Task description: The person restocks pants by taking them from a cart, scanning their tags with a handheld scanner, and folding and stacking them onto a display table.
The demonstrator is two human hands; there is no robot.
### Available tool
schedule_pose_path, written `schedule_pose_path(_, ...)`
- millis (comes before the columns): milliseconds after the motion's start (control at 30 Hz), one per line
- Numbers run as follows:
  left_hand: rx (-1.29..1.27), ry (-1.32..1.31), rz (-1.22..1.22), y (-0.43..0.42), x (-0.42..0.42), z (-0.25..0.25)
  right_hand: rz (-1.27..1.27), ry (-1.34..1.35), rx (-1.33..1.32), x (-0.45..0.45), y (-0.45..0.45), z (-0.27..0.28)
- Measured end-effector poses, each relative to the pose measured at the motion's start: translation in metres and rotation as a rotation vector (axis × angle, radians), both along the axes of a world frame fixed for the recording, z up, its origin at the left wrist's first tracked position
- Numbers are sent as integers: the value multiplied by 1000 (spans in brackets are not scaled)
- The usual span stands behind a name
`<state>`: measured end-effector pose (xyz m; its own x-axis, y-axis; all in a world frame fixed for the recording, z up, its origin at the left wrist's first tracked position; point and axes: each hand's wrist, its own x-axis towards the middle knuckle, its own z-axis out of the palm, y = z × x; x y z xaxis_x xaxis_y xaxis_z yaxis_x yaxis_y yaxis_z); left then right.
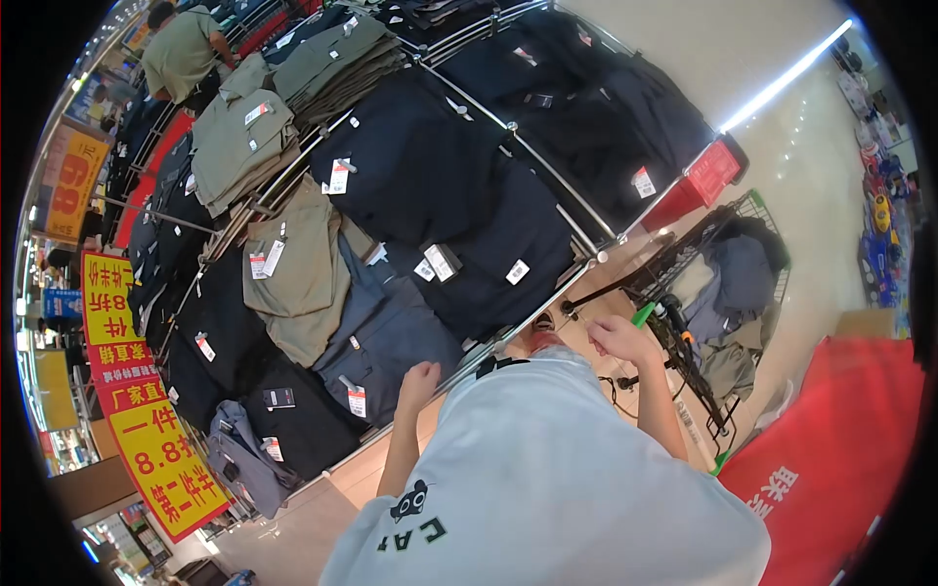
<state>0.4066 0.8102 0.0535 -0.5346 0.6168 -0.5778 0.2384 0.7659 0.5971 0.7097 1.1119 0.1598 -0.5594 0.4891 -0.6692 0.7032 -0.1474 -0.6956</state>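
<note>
My left hand (420, 382) is loosely curled just off the front edge of the clothing rack, nearest to a pair of blue-grey trousers (396, 327); nothing shows in it. My right hand (622, 341) also has its fingers curled in, with nothing visible in them. It hangs beside the green-and-black handle of a shopping cart (645, 314). Grey and khaki folded garments (733, 278) lie in the cart's basket. Before me, khaki trousers (298, 264) and dark trousers (410, 161) with white price tags cover the rack.
Metal rails (513, 127) divide the rack. A red box (711, 174) sits at its right corner. Yellow and red price signs (161, 459) hang at left. A red-covered stand (831, 449) is at lower right. Another person (181, 54) leans over clothes at the far left.
</note>
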Motion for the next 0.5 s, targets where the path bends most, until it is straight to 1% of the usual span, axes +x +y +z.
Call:
schedule_pose_path(67,-33,39,13,9,15,-10,56,-14,11,6,25,-1)
schedule_pose_path(133,-73,74,33,15,24,-21,-29,23,-57,11,44,3)
schedule_pose_path(200,-121,119,111,20,27,-23,-12,20,-19,15,61,7)
schedule_pose_path(333,-155,53,114,19,19,-25,-22,8,54,22,77,0)
schedule_pose_path(400,-157,-12,146,19,16,-26,9,22,83,17,82,7)
schedule_pose_path(467,-162,-14,159,18,17,-26,-28,127,67,11,85,5)
schedule_pose_path(500,-163,-17,164,19,17,-24,-27,129,64,0,83,22)
